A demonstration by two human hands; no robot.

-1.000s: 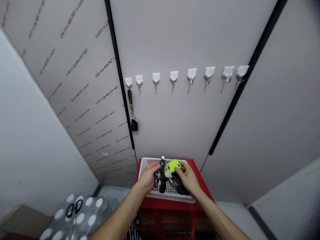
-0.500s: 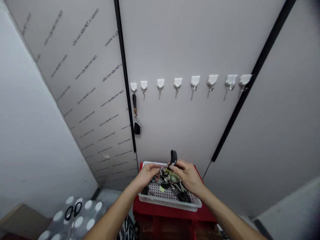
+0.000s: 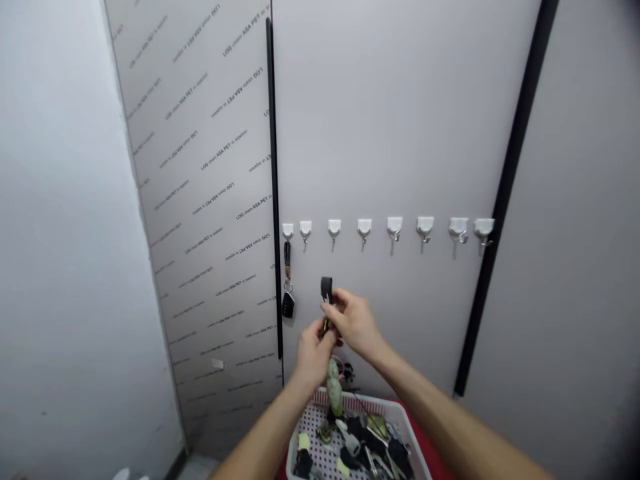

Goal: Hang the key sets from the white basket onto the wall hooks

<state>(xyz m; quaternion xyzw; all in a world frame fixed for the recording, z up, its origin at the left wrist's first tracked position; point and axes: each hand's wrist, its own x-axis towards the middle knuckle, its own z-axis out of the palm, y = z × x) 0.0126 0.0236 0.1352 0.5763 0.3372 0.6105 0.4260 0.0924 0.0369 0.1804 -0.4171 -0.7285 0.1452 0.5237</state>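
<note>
Both hands are raised in front of the grey wall panel, pinched on one keychain. My right hand grips its black strap loop at the top. My left hand holds the bunch just below, and a pale green fob dangles under it. Below the hands lies a white perforated basket with several keys and fobs in it. A row of white adhesive hooks runs across the panel above the hands. The leftmost hook carries a brown-strapped black car key.
The basket rests on a red surface at the bottom edge. A black vertical strip divides the panels on the left, another on the right. The left panel has printed protective film.
The hands rose out of the basket with the black-strapped keychain, up toward the hooks. The view tilted upward, so the basket dropped to the bottom edge.
</note>
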